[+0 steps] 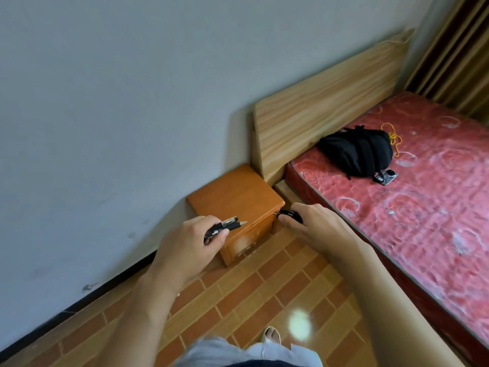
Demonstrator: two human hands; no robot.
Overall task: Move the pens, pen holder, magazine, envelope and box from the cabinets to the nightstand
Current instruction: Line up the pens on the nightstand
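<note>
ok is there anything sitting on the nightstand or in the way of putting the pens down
Nothing visible. The nightstand top shows bare wood, and both hands are already right in front of it: the left hand holds pens over its front edge, and the right hand holds more pens by its right corner.

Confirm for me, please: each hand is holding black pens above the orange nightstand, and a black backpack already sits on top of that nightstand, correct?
Not quite. The head view shows the black backpack lying on the red mattress, not on the nightstand, whose top is bare. The rest holds: the left hand and right hand each hold black pens.
</note>
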